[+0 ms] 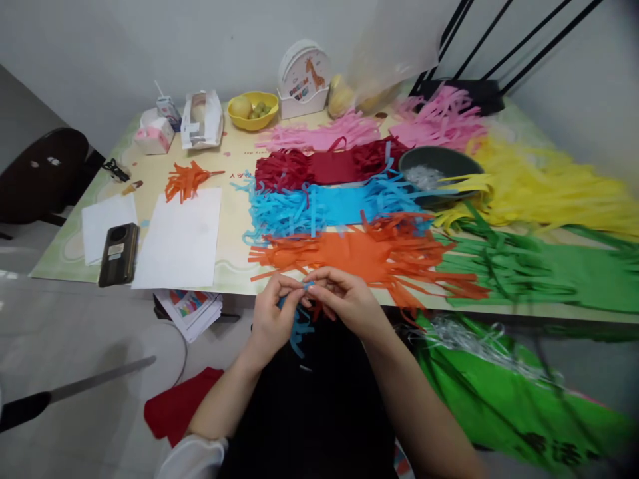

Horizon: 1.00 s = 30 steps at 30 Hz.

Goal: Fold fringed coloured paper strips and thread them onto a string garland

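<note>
My left hand (276, 311) and my right hand (344, 297) meet just below the table's front edge, fingers pinched together on a blue paper strip (298, 327) that trails down between them over my dark lap. Directly beyond the hands lies a pile of orange fringed paper (369, 256). Behind it sit blue fringed paper (324, 206), dark red fringed paper (324, 166) and pink fringed paper (359, 130). Green fringed paper (539, 273) and yellow fringed paper (549, 186) spread to the right.
A grey bowl (439, 163) stands among the piles. White sheets (180, 236), a black device (118, 253) and loose orange strips (187, 178) lie at left. A yellow fruit bowl (252, 110), cartons and a giraffe box (304, 80) line the back. A green bag (499, 392) hangs at right.
</note>
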Each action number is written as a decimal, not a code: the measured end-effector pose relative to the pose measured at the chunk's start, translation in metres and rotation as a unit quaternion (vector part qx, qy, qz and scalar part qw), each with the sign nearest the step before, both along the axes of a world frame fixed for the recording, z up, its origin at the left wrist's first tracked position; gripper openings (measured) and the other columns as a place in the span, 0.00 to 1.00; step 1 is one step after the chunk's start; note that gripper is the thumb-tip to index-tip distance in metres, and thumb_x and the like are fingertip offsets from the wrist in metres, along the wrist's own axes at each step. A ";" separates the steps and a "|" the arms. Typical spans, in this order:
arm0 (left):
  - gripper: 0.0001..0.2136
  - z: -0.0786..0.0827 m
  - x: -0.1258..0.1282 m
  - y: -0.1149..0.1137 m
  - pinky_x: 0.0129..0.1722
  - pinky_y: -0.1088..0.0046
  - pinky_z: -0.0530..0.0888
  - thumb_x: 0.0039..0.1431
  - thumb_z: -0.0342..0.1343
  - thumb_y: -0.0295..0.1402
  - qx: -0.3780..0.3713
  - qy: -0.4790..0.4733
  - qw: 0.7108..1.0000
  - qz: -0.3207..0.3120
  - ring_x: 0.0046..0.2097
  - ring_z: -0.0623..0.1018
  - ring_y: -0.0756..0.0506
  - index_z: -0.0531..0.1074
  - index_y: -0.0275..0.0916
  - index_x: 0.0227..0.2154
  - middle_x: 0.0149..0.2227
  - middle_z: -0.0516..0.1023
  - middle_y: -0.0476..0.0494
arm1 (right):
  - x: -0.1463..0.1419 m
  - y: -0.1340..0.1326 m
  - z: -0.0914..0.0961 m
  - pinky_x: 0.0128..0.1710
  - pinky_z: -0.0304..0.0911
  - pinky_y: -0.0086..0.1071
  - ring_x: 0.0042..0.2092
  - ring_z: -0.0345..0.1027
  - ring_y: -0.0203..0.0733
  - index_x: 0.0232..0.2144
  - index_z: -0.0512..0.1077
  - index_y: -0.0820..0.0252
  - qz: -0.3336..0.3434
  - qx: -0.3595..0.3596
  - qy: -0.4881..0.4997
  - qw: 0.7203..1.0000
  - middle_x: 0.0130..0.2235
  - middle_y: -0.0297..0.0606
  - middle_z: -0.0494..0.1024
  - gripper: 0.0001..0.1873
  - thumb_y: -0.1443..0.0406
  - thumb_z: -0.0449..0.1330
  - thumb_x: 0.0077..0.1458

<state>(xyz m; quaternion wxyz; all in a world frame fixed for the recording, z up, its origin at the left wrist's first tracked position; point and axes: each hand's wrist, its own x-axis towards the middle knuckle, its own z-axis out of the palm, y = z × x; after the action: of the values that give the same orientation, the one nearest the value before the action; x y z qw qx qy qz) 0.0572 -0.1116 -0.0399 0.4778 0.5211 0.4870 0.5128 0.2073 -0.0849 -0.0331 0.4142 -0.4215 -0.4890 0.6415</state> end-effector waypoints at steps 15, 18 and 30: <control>0.09 -0.002 -0.006 0.009 0.33 0.73 0.76 0.53 0.64 0.37 -0.097 -0.127 0.987 -0.030 0.29 0.80 0.49 0.73 0.37 0.29 0.26 0.81 0.46 | 0.001 0.003 0.018 0.19 0.60 0.26 0.21 0.65 0.33 0.28 0.76 0.59 -0.067 0.077 -0.068 0.992 0.22 0.34 0.76 0.10 0.58 0.65 0.50; 0.10 -0.007 -0.006 0.010 0.31 0.75 0.74 0.52 0.64 0.37 -0.099 -0.166 0.981 -0.020 0.27 0.78 0.51 0.72 0.37 0.28 0.24 0.80 0.48 | -0.002 0.004 0.016 0.15 0.53 0.25 0.17 0.57 0.29 0.29 0.75 0.60 -0.096 0.084 -0.089 0.988 0.21 0.31 0.73 0.10 0.58 0.64 0.51; 0.12 0.026 -0.140 0.040 0.30 0.71 0.72 0.58 0.56 0.43 0.067 0.289 0.920 0.256 0.29 0.74 0.48 0.73 0.38 0.32 0.27 0.76 0.49 | -0.009 -0.009 0.009 0.20 0.61 0.26 0.21 0.63 0.31 0.45 0.70 0.57 -0.053 0.106 -0.057 0.991 0.26 0.30 0.70 0.14 0.58 0.59 0.58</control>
<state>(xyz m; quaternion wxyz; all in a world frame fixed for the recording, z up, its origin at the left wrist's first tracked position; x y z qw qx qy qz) -0.0824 -0.0713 -0.0142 0.1328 0.5353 0.6847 0.4764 0.1982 -0.0943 -0.0242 0.4615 -0.4365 -0.5538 0.5383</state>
